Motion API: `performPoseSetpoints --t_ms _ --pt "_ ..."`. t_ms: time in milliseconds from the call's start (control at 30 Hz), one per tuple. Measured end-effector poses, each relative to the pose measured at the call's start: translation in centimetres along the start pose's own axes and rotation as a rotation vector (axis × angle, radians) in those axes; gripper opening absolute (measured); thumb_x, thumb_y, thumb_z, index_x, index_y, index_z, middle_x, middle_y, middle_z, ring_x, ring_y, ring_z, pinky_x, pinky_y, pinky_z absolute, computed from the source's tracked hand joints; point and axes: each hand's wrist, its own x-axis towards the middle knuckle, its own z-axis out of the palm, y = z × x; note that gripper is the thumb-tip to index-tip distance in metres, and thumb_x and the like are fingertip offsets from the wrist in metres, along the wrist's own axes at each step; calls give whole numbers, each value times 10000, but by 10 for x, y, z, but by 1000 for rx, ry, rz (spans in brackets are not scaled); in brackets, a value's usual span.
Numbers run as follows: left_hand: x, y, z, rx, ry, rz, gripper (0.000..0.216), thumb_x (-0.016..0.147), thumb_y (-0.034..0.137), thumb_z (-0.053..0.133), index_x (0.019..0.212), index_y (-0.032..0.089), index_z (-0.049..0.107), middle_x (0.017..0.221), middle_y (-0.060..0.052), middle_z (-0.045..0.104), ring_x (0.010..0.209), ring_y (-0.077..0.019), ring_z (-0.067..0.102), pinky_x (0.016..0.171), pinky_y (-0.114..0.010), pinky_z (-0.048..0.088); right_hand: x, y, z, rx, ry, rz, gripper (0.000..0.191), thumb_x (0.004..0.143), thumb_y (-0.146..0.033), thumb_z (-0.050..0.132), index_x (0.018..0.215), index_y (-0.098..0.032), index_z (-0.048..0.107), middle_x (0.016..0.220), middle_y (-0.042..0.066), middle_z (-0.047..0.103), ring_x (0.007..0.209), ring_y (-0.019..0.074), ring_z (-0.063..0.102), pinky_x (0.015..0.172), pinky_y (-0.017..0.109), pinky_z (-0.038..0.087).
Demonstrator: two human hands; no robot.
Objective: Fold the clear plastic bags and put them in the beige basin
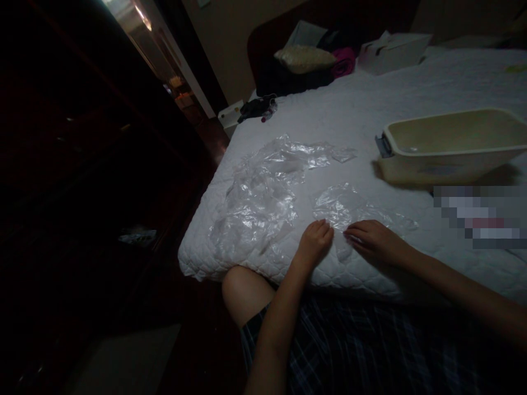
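A clear plastic bag [335,202] lies crinkled on the white quilted bed [366,269] in front of me. My left hand [316,241] is closed at its near edge, fingers curled onto the film. Just to the right, my right hand [373,238] pinches the same edge between thumb and fingers. A small gap separates the two hands. Left of them, a spread of more clear plastic bags [259,203] reaches back across the bed. How many there are cannot be made out.
A cream plastic bin [448,164] with a grey latch stands on the right of the bed. Farther back are a white box [393,53], a pale pillow [304,59] and a magenta roll [343,62]. Dark clothing lies by the far left corner. Dark floor borders the bed's left edge.
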Motion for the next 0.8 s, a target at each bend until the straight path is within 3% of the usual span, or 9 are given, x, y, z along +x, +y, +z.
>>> performPoseSetpoints --t_ms 167,433,633,800 --pt "-1 -2 3 -54 -11 -32 174 914 201 469 987 152 619 1058 -94 666 1147 -208 562 956 -408 491 0 -3 0 40 -19 76 240 870 -268 468 936 -184 682 906 96 698 850 231 635 794 380 466" --pt "1 2 -2 -105 53 -62 230 922 286 468 881 140 641 1004 -79 671 1110 -206 574 966 -371 480 12 -6 -4 207 -18 334 298 896 -385 414 933 -198 644 863 84 719 781 226 664 718 343 482" --pt "1 1 0 -101 45 -70 217 920 275 474 869 141 638 1017 -88 667 1119 -206 565 956 -382 480 19 -5 0 340 51 576 265 828 -455 510 958 -225 534 723 32 703 656 218 661 596 316 476" --pt "0 1 0 -94 36 -63 210 920 268 474 870 145 638 1031 -86 662 1122 -206 559 943 -391 481 24 0 5 284 114 614 270 782 -493 560 806 -238 476 656 18 646 571 189 603 515 284 417"
